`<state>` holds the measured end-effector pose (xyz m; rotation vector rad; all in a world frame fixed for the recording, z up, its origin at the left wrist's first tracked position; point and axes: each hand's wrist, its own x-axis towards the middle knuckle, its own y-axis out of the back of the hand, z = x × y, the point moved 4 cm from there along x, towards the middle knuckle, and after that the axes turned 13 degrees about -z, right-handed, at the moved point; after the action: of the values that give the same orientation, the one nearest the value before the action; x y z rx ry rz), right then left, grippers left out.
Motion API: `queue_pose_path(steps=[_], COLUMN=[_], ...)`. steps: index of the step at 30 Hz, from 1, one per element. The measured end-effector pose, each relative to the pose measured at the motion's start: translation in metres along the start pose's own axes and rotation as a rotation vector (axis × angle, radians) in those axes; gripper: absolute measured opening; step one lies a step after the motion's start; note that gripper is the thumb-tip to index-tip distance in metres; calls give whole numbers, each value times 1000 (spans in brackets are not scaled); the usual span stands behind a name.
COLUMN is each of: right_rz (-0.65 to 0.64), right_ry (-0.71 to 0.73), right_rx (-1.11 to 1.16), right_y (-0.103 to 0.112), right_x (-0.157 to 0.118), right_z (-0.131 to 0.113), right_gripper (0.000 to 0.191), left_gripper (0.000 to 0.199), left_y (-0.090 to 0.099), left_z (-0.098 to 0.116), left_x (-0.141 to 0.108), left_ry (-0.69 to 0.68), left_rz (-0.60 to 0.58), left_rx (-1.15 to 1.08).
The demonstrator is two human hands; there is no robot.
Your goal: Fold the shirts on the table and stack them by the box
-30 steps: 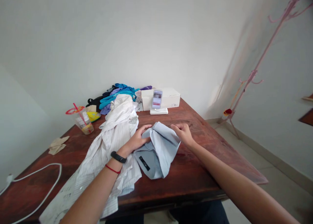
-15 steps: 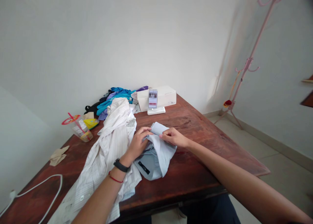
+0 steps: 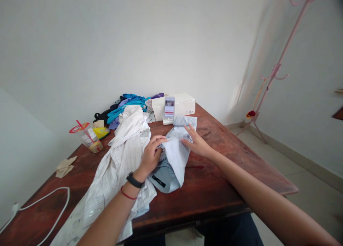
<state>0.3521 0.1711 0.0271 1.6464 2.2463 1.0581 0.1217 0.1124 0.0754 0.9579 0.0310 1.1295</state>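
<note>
though the grey garment [image 3: 177, 156] near the surface's front edge [image 3: 209, 205] looks only part-folded, left hand [image 3: 150, 156] pinches it, right hand [image 3: 198, 143] spreads.

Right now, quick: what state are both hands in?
Left hand: curled at the edge of the grey cloth; whether it grips can't be told.
Right hand: open, spread over the cloth.
</note>
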Motion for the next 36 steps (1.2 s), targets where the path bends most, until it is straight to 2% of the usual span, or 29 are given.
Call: queue_pose_path(steps=[4,6,11,15,18,22,25,27,28,31,33,36], right_rz=[-109,-185,-270,-309,-296,-262,-238,-235,-234,-214,-240,-396], right_ry=[217,290,417,511,505,408,358,353,355,374,368,283], right_rx=[78,123,135,63,16,-80,-120,-127,-127,-105,-67,-24], right_y=[-4,-7,-8,-10,-12,-13,-11,-8,-5,3,8,14], right_x=[-6,-11,-18,-19,-19,-17,-14,-13,-13,-13,-13,-17], right_z=[-24,-37,-53,-56,-55,-50,-46,-45,-45,-48,-51,-54], right_gripper=[55,51,61,74,78,78,48,19,11,30,36,46], left_gripper=[34,31,27,25,34,50,58,52,48,44,46,62], left_y=[0,-1,-7,-13,-19,-28,-30,-30,-30,-36,-41,-44], left_z=[4,5,11,13,9,1,-9,-16,-19,-28,-33,-39], left_x=[0,0,1,1,-1,-3,-3,-3,-4,-7,-10,-13], left_ry=[-10,-10,-66,-117,-127,-64,23,61,70,79,100,157], left_rz=[-1,-19,-102,-99,-75,-101,-103,-126,-159,-322,-404,-444], left_rx=[-61,-95,-141,-191,-270,-369,-357,-289,-242,-78,9,96])
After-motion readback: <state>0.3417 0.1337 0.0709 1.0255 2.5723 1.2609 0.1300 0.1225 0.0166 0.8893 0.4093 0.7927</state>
